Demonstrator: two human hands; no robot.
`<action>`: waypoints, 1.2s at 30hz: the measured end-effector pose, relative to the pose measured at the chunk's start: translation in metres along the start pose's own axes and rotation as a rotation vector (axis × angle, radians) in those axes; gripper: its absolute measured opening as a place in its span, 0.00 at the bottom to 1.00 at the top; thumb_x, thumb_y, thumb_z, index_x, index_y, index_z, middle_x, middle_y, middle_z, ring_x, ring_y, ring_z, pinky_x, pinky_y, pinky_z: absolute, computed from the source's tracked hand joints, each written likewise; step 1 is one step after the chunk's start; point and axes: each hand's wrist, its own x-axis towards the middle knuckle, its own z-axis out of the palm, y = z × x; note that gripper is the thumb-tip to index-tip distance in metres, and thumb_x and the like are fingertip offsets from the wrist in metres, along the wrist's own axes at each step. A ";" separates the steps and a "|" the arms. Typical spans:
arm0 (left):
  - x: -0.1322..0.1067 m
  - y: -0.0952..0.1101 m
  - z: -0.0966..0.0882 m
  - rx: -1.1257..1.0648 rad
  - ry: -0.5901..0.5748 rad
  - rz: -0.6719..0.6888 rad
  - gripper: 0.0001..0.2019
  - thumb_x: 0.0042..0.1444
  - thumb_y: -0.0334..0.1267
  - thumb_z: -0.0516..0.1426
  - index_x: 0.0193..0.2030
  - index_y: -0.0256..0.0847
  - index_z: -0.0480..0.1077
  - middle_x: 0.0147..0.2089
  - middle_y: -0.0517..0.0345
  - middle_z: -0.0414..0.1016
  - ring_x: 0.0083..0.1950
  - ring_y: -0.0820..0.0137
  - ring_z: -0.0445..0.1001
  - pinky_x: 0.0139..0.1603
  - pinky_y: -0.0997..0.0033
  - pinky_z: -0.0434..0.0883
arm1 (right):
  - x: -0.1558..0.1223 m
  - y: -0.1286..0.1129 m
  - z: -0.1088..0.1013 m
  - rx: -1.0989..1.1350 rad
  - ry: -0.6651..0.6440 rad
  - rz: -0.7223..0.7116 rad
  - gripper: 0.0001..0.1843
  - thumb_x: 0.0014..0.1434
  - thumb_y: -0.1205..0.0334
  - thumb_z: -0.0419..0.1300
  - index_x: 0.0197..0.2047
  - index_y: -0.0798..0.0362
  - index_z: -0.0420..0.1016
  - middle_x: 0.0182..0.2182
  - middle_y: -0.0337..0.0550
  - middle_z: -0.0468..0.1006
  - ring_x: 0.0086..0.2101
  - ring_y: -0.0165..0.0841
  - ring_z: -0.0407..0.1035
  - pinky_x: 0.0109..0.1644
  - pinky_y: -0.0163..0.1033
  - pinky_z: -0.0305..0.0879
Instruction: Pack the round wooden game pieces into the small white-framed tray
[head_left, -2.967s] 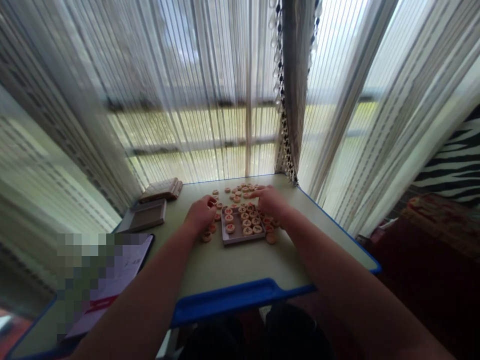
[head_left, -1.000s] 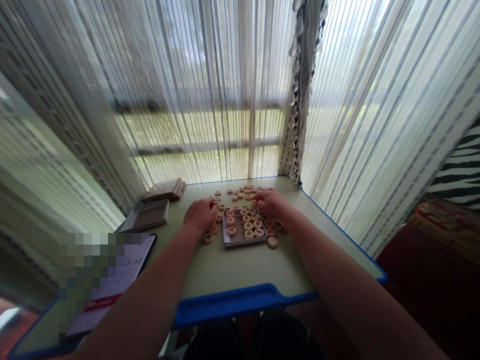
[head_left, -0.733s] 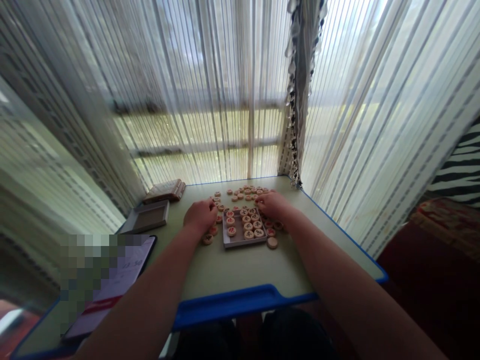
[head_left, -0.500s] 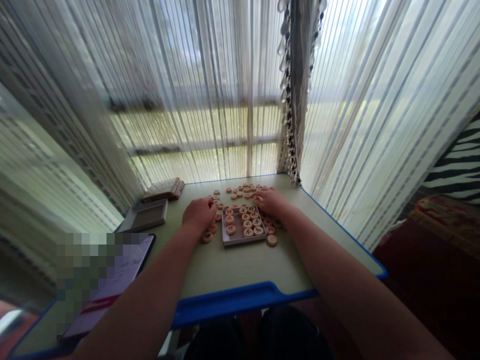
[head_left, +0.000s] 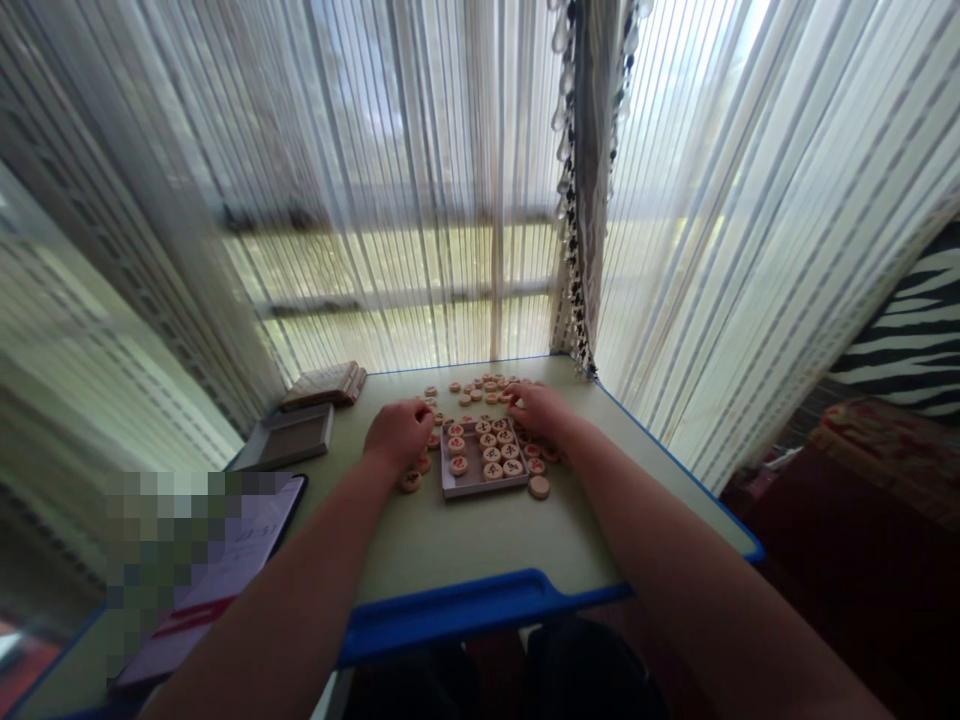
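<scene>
A shallow box [head_left: 486, 489] sits mid-table. Round wooden Chinese chess pieces stand in it, red-marked ones [head_left: 457, 466] on the left and black-marked ones [head_left: 512, 467] on the right. My left hand [head_left: 397, 432] is closed just left of the box, fingertips curled together above loose pieces; what it holds, if anything, is hidden. Beyond the box's far right corner, my right hand [head_left: 541, 408] bends its fingers and thumb together among loose pieces [head_left: 491, 398]. Whatever lies between those fingertips is too small to make out. A blank-faced piece [head_left: 538, 487] lies by the near right corner.
A box lid [head_left: 294, 438] lies at the left, with a folded board-like item [head_left: 324, 384] behind it. A tablet [head_left: 232, 560] rests at the near left. The table has a raised blue edge [head_left: 457, 608]. Sheer curtains [head_left: 405, 250] hang behind.
My right hand's fingers have drawn in from a more outstretched pose. My left hand stays closed in nearly the same place. The view has shifted slightly.
</scene>
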 end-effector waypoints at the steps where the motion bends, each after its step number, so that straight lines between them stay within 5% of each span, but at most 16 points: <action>1: 0.000 0.000 0.000 -0.003 -0.010 0.005 0.14 0.51 0.41 0.47 0.33 0.41 0.73 0.34 0.52 0.75 0.36 0.67 0.71 0.35 0.72 0.63 | 0.000 -0.001 0.000 -0.003 -0.006 -0.004 0.18 0.53 0.63 0.51 0.47 0.52 0.69 0.41 0.44 0.74 0.43 0.34 0.64 0.49 0.35 0.56; 10: 0.002 -0.002 0.009 -0.166 0.012 0.121 0.16 0.50 0.36 0.49 0.45 0.40 0.69 0.39 0.53 0.74 0.39 0.69 0.71 0.42 0.73 0.65 | 0.001 -0.002 0.000 -0.072 -0.005 -0.005 0.16 0.53 0.61 0.51 0.44 0.50 0.72 0.43 0.45 0.73 0.44 0.36 0.63 0.49 0.38 0.56; 15: 0.003 -0.005 0.011 -0.150 0.076 0.146 0.15 0.49 0.35 0.50 0.43 0.38 0.69 0.42 0.51 0.71 0.44 0.66 0.68 0.48 0.68 0.65 | -0.001 -0.009 -0.006 -0.096 -0.065 0.023 0.14 0.53 0.59 0.51 0.38 0.49 0.75 0.37 0.43 0.76 0.41 0.35 0.65 0.46 0.36 0.57; 20: 0.004 -0.008 0.014 -0.159 0.110 0.199 0.13 0.50 0.35 0.49 0.40 0.39 0.71 0.41 0.52 0.71 0.45 0.65 0.68 0.49 0.66 0.65 | -0.004 -0.015 -0.016 -0.080 0.070 0.066 0.14 0.53 0.59 0.52 0.40 0.53 0.74 0.36 0.47 0.76 0.38 0.36 0.66 0.43 0.37 0.57; 24: 0.004 -0.008 0.014 -0.169 0.090 0.265 0.13 0.51 0.33 0.48 0.35 0.41 0.73 0.37 0.54 0.72 0.42 0.67 0.68 0.47 0.66 0.65 | -0.012 -0.036 -0.029 0.101 0.228 -0.129 0.15 0.53 0.57 0.53 0.42 0.53 0.72 0.35 0.43 0.76 0.36 0.33 0.66 0.42 0.36 0.58; 30: 0.003 -0.003 0.010 -0.171 0.114 0.288 0.12 0.50 0.33 0.49 0.33 0.40 0.74 0.37 0.54 0.71 0.42 0.67 0.68 0.46 0.66 0.65 | -0.030 -0.074 -0.032 0.166 0.057 -0.492 0.10 0.52 0.59 0.56 0.34 0.52 0.76 0.28 0.42 0.75 0.31 0.30 0.65 0.37 0.34 0.56; 36: 0.003 0.001 0.007 -0.192 0.130 0.331 0.11 0.49 0.32 0.50 0.32 0.39 0.74 0.36 0.54 0.72 0.41 0.67 0.68 0.45 0.67 0.66 | -0.036 -0.080 -0.027 0.173 0.029 -0.581 0.08 0.50 0.60 0.58 0.31 0.52 0.76 0.27 0.41 0.75 0.31 0.30 0.63 0.36 0.34 0.56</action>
